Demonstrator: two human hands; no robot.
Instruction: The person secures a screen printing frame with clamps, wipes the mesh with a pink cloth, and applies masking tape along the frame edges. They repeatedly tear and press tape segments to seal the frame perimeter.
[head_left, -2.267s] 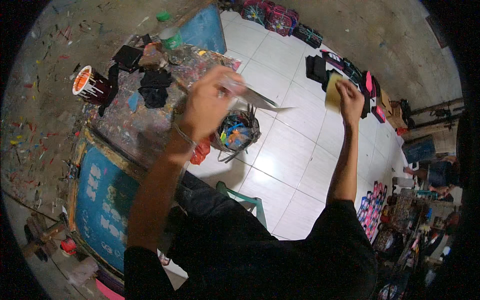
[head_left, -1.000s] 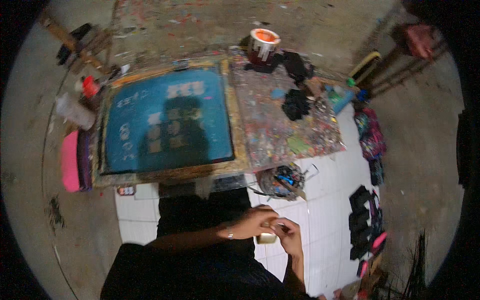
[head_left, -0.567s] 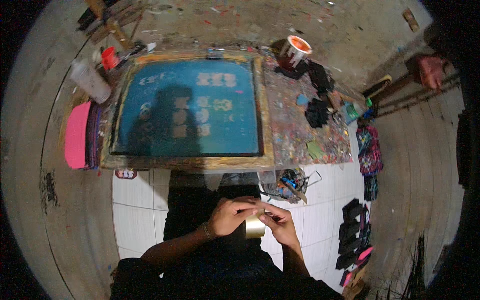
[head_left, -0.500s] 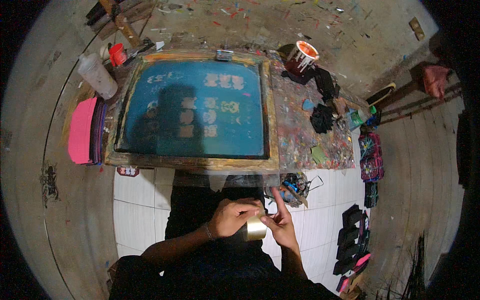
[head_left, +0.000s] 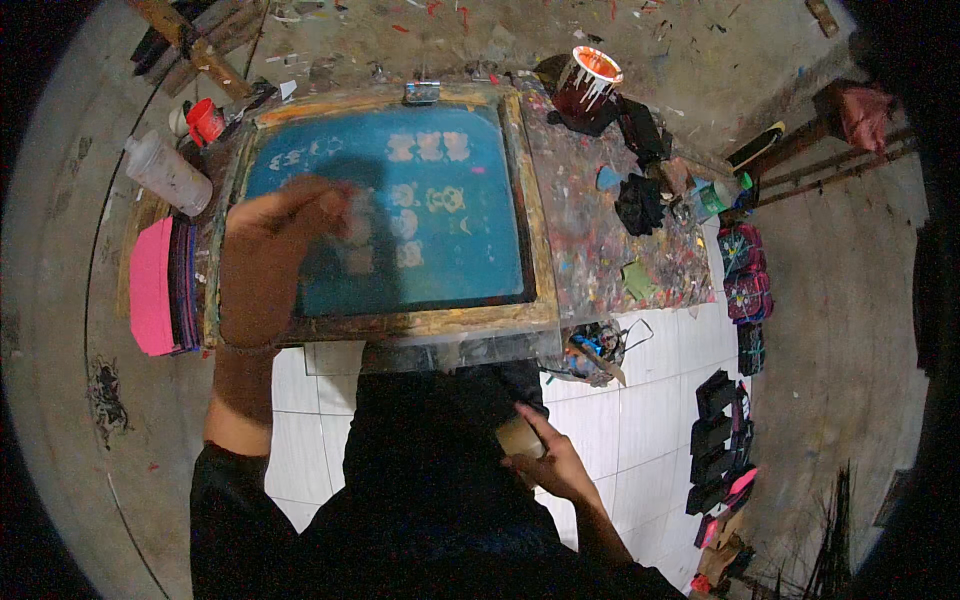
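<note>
Raised over the left part of a screen printing frame is my left hand, its fingertips pinched together. Whatever they hold, if anything, is too small or clear to make out. The frame has a worn wooden border and a blue mesh with several pale animal-shaped patterns; a shadow falls across it. Down over my dark-clothed lap, my right hand is closed around a roll of tan packing tape, thumb and fingers on its sides.
Left of the frame stand a stack of pink and dark pieces, a cloudy plastic bottle and a red cup. On the paint-spattered table are a paint-streaked bucket and a black cloth. Bundled pouches lie on the right.
My left hand has left the tape roll and risen up and left over the mesh. My right hand still holds the roll, now tilted. The view has shifted slightly.
</note>
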